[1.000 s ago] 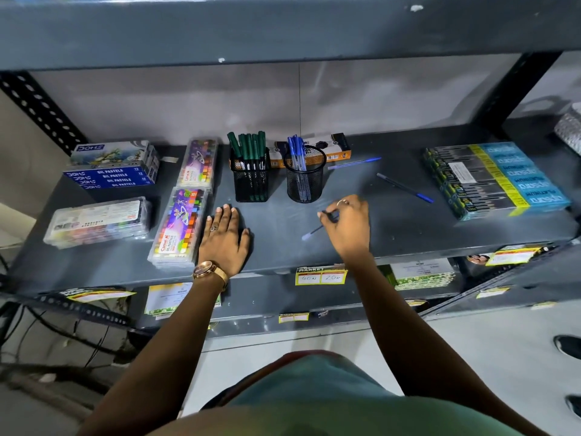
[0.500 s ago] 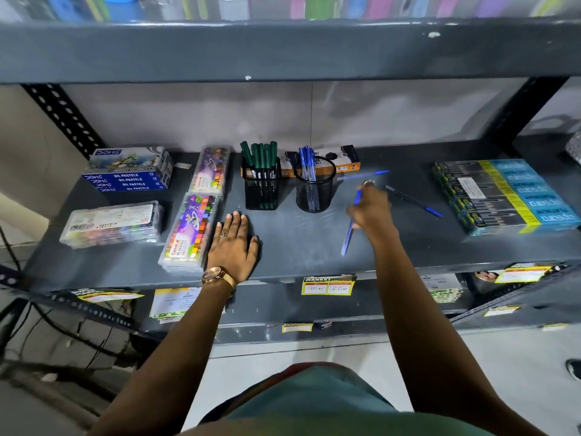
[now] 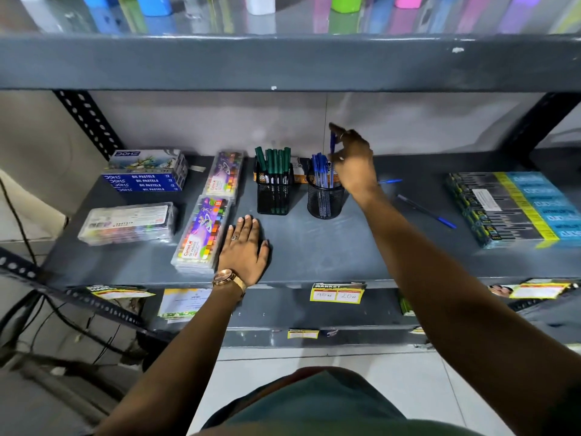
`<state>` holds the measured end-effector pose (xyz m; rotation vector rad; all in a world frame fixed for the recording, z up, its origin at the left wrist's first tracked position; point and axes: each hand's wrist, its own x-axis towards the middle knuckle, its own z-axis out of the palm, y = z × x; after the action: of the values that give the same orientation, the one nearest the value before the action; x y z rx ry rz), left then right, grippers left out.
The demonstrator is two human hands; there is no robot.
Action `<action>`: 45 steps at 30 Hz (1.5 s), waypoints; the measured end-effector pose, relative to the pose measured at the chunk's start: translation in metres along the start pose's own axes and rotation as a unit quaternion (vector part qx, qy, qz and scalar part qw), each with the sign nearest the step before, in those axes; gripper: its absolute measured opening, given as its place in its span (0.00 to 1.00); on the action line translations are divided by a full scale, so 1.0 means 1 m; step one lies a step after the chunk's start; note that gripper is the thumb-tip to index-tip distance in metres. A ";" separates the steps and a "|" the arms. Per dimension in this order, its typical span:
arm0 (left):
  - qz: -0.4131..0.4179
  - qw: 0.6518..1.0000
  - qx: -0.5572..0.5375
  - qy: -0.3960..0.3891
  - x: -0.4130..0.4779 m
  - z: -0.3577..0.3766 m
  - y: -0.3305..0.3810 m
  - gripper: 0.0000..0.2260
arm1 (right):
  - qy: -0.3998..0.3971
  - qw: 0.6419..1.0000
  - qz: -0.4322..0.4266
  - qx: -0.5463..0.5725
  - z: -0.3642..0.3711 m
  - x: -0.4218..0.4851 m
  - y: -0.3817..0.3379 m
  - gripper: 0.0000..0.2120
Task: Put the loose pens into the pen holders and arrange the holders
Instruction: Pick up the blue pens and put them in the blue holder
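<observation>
Two black mesh pen holders stand at the back of the grey shelf (image 3: 314, 253). The square holder (image 3: 273, 196) on the left holds green pens. The round holder (image 3: 325, 201) on the right holds blue pens. My right hand (image 3: 353, 163) is above the round holder's right rim, shut on a blue pen (image 3: 332, 146) held upright with its lower end at the holder's mouth. My left hand (image 3: 246, 250) lies flat and open on the shelf in front of the square holder. Two loose blue pens remain on the shelf: one (image 3: 390, 181) behind my right wrist, another (image 3: 427, 211) further right.
Oil pastel boxes (image 3: 147, 171), two colourful pastel cases (image 3: 204, 234) and a clear marker case (image 3: 129, 223) fill the shelf's left. A stack of pencil boxes (image 3: 515, 209) lies at the right. An orange box (image 3: 300, 174) sits behind the holders. The upper shelf's edge (image 3: 283, 62) hangs overhead.
My right hand lifted the blue pen off the shelf, carried it up and left, and turned it upright over the round holder. The left hand stayed flat on the shelf.
</observation>
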<state>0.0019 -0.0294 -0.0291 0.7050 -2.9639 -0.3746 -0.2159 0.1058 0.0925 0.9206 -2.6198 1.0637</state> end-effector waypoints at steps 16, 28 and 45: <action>0.001 1.000 -0.004 0.003 0.000 0.000 0.000 0.31 | 0.075 0.974 0.158 -0.141 0.001 -0.023 0.051 0.24; 0.000 1.000 -0.002 0.008 -0.001 0.000 0.001 0.31 | -0.003 0.925 0.310 -0.220 -0.010 -0.086 0.129 0.33; 0.004 1.000 -0.008 0.015 -0.001 0.000 0.001 0.31 | -0.012 0.977 0.168 0.133 0.013 -0.137 0.083 0.10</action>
<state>0.0022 -0.0284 -0.0289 0.6906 -2.9315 -0.3822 -0.1557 0.2095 -0.0150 0.5416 -2.7633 1.5214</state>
